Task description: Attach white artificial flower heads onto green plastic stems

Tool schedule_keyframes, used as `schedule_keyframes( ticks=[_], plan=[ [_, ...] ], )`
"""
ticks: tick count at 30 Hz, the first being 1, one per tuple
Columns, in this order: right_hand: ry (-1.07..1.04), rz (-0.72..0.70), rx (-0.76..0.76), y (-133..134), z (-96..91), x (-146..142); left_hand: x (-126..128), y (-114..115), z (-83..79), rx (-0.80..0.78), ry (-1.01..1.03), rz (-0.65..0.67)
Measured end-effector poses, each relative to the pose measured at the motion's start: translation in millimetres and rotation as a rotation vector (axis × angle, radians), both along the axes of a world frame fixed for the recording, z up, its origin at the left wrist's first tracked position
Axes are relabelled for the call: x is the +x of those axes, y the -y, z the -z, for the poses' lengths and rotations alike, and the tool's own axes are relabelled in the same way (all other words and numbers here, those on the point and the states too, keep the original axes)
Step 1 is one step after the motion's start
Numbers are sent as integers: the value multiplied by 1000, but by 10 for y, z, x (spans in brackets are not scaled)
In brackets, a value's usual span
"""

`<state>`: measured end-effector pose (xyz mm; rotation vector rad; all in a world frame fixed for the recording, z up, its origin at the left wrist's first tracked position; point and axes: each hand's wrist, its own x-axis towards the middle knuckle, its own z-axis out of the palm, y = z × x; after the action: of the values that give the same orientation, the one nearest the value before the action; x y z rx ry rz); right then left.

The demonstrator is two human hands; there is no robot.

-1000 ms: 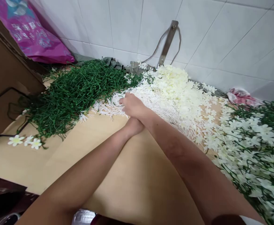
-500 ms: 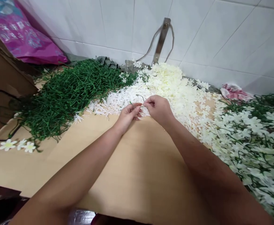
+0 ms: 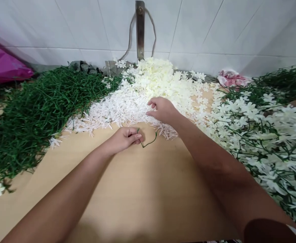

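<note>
My left hand (image 3: 124,137) rests on the wooden table (image 3: 127,189) with its fingers pinched on a thin green stem (image 3: 148,142) that curls out to the right. My right hand (image 3: 162,110) lies on the pile of white stamen pieces (image 3: 117,109), fingers curled down into it; what they hold, if anything, is hidden. Behind that pile is a heap of cream petals (image 3: 160,79).
A large mound of green stems (image 3: 36,108) fills the left side. Finished white flowers on green stems (image 3: 269,135) are heaped on the right. A metal bracket (image 3: 139,28) hangs on the tiled wall, with a magenta bag (image 3: 3,69) at far left and pink cloth (image 3: 230,77) behind.
My hands were together at the pile's edge working the stem. Now the left hand has drawn back onto the bare table with the stem, and the right has reached into the white pieces.
</note>
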<state>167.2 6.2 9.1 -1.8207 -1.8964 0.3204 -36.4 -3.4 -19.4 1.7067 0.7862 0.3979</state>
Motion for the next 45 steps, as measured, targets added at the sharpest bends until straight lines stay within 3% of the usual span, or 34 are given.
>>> schedule_keyframes(
  ticks=[3,5,12,14,17,21,23,26,30,34,39,42,45],
  plan=[
    [197,-16,-13,-91,88,-57,19,17,37,173,-116,63],
    [185,9,-33,-116,98,-56,13,28,30,253,-154,110],
    [-282,68,28,-83,-171,281,-10,98,-154,407,-289,240],
    [-457,61,52,-68,-238,336,-26,100,-158,475,-311,179],
    [-669,78,38,-61,-274,354,-35,60,-141,549,-281,-35],
    [-805,85,68,-91,-244,360,112,-92,-253,445,-205,-316],
    [-877,82,81,-114,-223,376,283,-225,-356,479,-229,-338],
    [-940,99,92,-140,-202,405,627,-498,-448,684,-286,-392],
    [-941,135,111,-163,-180,439,1074,-857,-384,828,-405,-428],
    [-919,179,125,-193,-158,493,1275,-1037,-333,920,-460,-389],
    [-974,124,105,-194,-166,543,1121,-1042,-502,779,-182,-563],
    [-1058,70,93,-176,-182,489,957,-928,-596,483,51,-587],
    [-1073,13,113,-147,-155,358,804,-729,-589,80,250,-552]
  ],
)
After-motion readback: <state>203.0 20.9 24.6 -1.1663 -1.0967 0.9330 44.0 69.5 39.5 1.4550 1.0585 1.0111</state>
